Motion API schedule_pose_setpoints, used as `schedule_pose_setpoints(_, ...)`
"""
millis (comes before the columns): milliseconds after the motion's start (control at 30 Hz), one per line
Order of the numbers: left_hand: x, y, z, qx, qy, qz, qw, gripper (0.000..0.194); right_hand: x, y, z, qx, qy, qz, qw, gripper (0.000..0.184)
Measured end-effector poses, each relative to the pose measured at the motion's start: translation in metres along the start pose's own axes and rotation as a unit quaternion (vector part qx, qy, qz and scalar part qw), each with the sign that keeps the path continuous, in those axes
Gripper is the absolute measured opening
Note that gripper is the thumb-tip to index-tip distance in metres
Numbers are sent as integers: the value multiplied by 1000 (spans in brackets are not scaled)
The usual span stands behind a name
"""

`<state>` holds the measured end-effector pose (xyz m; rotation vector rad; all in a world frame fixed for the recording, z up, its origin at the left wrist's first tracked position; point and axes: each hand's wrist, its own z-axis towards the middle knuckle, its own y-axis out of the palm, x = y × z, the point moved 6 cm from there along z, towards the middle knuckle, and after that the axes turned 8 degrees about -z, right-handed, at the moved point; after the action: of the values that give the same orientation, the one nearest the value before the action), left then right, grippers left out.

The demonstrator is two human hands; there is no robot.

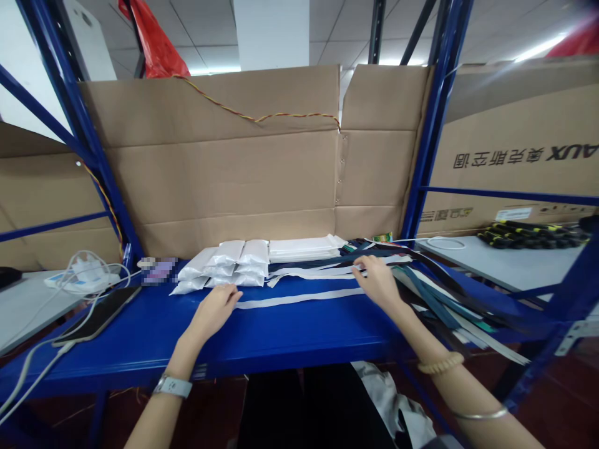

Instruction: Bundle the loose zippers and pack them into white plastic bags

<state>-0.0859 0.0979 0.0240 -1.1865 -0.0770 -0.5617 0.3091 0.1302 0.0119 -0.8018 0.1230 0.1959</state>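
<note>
A long white strip (299,299) lies flat across the blue shelf (281,337). My left hand (213,310) rests on its left end, fingers curled down onto it. My right hand (378,280) reaches into a pile of white, dark green and black strips (421,280) at the right, fingertips pinching a white one. Behind the strip lie several white sealed pouches (224,265) and a flat stack of white sheets (304,247).
Cardboard panels (224,174) wall the back of the shelf. A phone (98,315) with a white cable lies at the left, beside a white charger (82,274). Blue rack posts (428,125) stand on both sides. Black and yellow tools (528,234) lie on the grey shelf at right.
</note>
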Motion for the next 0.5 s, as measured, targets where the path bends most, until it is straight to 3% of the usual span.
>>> schedule_pose_setpoints(100, 39, 21, 21, -31, 79, 14, 996, 21, -51, 15, 8, -42, -56, 48, 996, 14)
schedule_pose_setpoints(200, 63, 46, 41, -34, 85, 38, 995, 19, -92, 30, 7, -63, -92, 73, 991, 17)
schedule_pose_setpoints(300, 71, 65, 53, -26, 73, 59, 995, 24, -115, 36, 1, -73, -114, 94, 986, 18)
schedule_pose_setpoints(400, 74, 74, 60, -9, 66, 69, 995, 27, -130, 24, -8, -77, -139, 117, 980, 18)
schedule_pose_setpoints(500, 78, 78, 62, 9, 67, 61, 996, 24, -157, -8, -25, -63, -209, 217, 951, 29)
